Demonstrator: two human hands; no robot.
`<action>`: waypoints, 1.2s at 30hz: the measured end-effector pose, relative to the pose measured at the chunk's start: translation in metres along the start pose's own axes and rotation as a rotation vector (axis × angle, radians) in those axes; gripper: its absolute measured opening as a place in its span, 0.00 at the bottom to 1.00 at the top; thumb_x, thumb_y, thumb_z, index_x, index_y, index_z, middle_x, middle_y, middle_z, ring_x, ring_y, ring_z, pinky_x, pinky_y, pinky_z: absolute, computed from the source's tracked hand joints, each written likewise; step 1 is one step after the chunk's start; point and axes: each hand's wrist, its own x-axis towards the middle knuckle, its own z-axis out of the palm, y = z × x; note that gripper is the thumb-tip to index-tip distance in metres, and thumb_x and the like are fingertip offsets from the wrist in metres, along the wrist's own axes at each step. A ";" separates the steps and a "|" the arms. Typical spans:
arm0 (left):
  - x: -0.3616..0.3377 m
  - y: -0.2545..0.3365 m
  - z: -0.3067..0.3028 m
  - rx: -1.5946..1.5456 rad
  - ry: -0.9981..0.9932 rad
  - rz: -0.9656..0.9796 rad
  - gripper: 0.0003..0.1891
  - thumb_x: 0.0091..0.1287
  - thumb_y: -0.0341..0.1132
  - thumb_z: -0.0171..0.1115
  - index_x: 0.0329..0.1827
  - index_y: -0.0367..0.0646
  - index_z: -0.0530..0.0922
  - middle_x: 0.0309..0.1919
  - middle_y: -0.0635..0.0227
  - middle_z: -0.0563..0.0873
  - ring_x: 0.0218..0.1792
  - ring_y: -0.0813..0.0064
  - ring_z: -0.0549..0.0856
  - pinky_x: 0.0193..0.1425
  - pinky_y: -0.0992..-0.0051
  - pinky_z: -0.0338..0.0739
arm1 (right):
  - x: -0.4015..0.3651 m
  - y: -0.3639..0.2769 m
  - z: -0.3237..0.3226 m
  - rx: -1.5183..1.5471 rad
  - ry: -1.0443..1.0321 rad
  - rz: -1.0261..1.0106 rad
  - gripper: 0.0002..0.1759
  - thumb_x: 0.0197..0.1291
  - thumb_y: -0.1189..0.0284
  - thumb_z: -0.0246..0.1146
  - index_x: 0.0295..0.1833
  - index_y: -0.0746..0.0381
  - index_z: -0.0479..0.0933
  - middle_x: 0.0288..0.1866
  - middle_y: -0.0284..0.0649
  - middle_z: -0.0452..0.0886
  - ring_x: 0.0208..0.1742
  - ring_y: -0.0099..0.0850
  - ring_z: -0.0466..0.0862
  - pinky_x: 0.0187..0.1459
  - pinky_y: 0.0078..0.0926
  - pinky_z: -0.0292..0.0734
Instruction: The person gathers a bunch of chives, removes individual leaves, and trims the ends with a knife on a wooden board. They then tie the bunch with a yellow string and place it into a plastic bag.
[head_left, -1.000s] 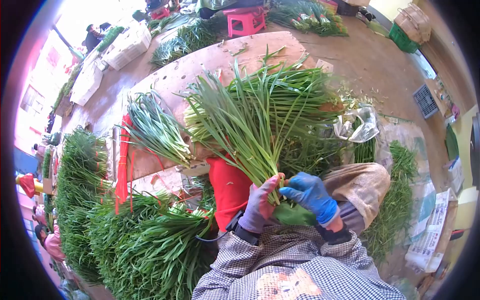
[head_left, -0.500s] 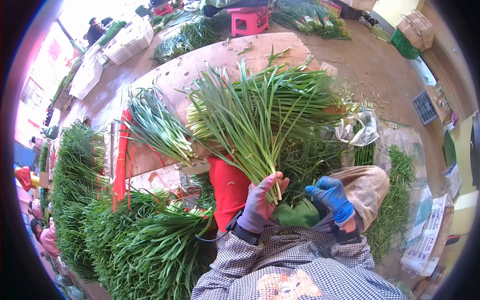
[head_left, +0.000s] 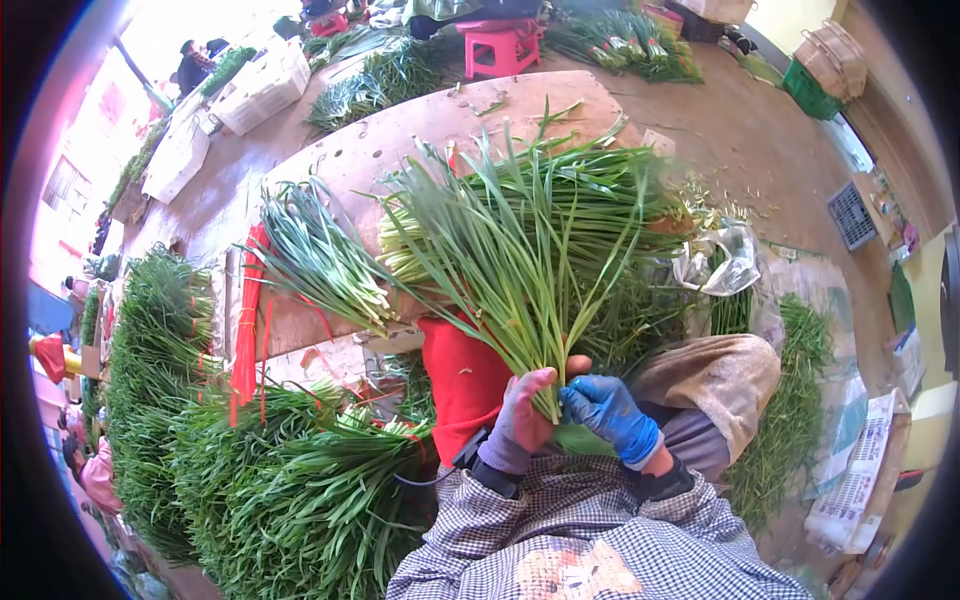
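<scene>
A fanned bunch of garlic chives (head_left: 540,290) stands tilted over my lap, leaf tips away from me and pale stem ends towards me. My left hand (head_left: 524,412), in a pink and purple glove, is closed around the stems near their lower ends. Against the right side of those stems, my right hand (head_left: 608,412) in a blue glove pinches with thumb and fingers. Its fingertips partly cover the stem ends. Behind lies a large pile of chives (head_left: 590,190) on a wooden board (head_left: 340,150). A smaller bunch (head_left: 325,255) rests to its left.
Red ties (head_left: 246,340) hang at the board's left edge. Tied chives (head_left: 290,490) are heaped on my left, loose leaves (head_left: 785,430) on my right. A clear plastic bag (head_left: 722,258) sits beyond my right knee. A pink stool (head_left: 500,48) and white crates (head_left: 262,88) stand farther back.
My right hand has moved left from above my right thigh to the stem ends and now pinches there. My left hand still holds the bunch, slightly lower.
</scene>
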 end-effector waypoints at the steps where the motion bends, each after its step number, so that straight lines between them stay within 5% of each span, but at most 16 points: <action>1: 0.000 -0.002 -0.006 -0.002 -0.001 0.000 0.24 0.67 0.36 0.57 0.66 0.37 0.71 0.55 0.53 0.83 0.57 0.60 0.81 0.63 0.62 0.76 | -0.001 -0.002 -0.001 -0.010 -0.023 0.023 0.12 0.65 0.67 0.63 0.32 0.62 0.78 0.25 0.42 0.77 0.26 0.32 0.77 0.31 0.32 0.73; 6: -0.004 -0.002 -0.009 0.055 0.045 0.017 0.16 0.68 0.37 0.57 0.53 0.37 0.79 0.48 0.58 0.85 0.54 0.62 0.83 0.60 0.60 0.79 | -0.003 -0.023 -0.028 -0.007 -0.058 0.063 0.11 0.65 0.69 0.63 0.33 0.64 0.81 0.25 0.39 0.79 0.26 0.26 0.77 0.29 0.28 0.72; 10: -0.004 -0.005 -0.008 0.088 0.104 0.021 0.15 0.70 0.34 0.56 0.55 0.37 0.77 0.49 0.60 0.84 0.53 0.64 0.84 0.58 0.59 0.81 | 0.026 -0.049 -0.029 0.078 0.052 -0.006 0.08 0.60 0.70 0.67 0.36 0.64 0.83 0.27 0.40 0.80 0.28 0.29 0.81 0.31 0.28 0.75; 12: -0.005 -0.005 -0.003 0.055 0.099 0.050 0.16 0.70 0.31 0.56 0.59 0.37 0.74 0.50 0.62 0.83 0.52 0.66 0.84 0.57 0.59 0.82 | 0.044 -0.052 -0.018 -0.363 0.078 -0.345 0.08 0.57 0.68 0.69 0.35 0.62 0.83 0.29 0.43 0.80 0.30 0.39 0.82 0.33 0.33 0.77; 13: -0.007 -0.003 0.002 0.047 0.085 0.055 0.19 0.69 0.29 0.57 0.62 0.38 0.71 0.52 0.63 0.82 0.52 0.67 0.84 0.57 0.61 0.82 | 0.050 -0.052 -0.011 -0.532 0.102 -0.312 0.11 0.53 0.63 0.70 0.32 0.60 0.81 0.29 0.45 0.80 0.31 0.45 0.82 0.34 0.38 0.77; 21: -0.004 -0.020 -0.027 0.264 0.110 0.101 0.20 0.64 0.26 0.60 0.60 0.38 0.71 0.50 0.64 0.82 0.48 0.67 0.85 0.57 0.64 0.81 | 0.066 -0.037 -0.002 -0.694 -0.019 -0.137 0.15 0.47 0.62 0.74 0.28 0.61 0.79 0.26 0.43 0.79 0.29 0.42 0.80 0.33 0.36 0.75; 27: -0.004 -0.016 -0.021 0.326 0.143 0.063 0.19 0.65 0.27 0.61 0.59 0.37 0.72 0.48 0.64 0.82 0.47 0.68 0.85 0.57 0.61 0.82 | 0.070 -0.026 0.000 -0.505 0.014 -0.243 0.12 0.50 0.68 0.71 0.28 0.64 0.77 0.24 0.43 0.76 0.28 0.39 0.80 0.31 0.34 0.74; 32: -0.013 0.001 0.012 0.137 0.147 -0.024 0.20 0.68 0.35 0.64 0.60 0.38 0.72 0.47 0.64 0.82 0.49 0.66 0.85 0.61 0.52 0.80 | 0.060 -0.028 -0.008 0.041 0.116 0.037 0.03 0.55 0.79 0.67 0.31 0.65 0.80 0.26 0.31 0.78 0.29 0.18 0.78 0.31 0.20 0.73; 33: -0.013 0.001 0.007 0.136 0.148 -0.025 0.20 0.68 0.35 0.64 0.60 0.38 0.72 0.47 0.64 0.82 0.49 0.66 0.85 0.61 0.52 0.80 | 0.055 -0.039 -0.012 0.358 0.102 0.201 0.03 0.55 0.79 0.68 0.31 0.65 0.80 0.26 0.30 0.80 0.28 0.18 0.78 0.32 0.19 0.75; 36: -0.014 -0.001 -0.004 0.086 0.005 -0.042 0.22 0.70 0.42 0.62 0.61 0.38 0.71 0.48 0.64 0.82 0.53 0.65 0.83 0.65 0.49 0.76 | 0.052 -0.041 -0.019 0.444 0.192 0.040 0.04 0.55 0.81 0.67 0.30 0.64 0.79 0.26 0.28 0.80 0.28 0.16 0.79 0.32 0.16 0.75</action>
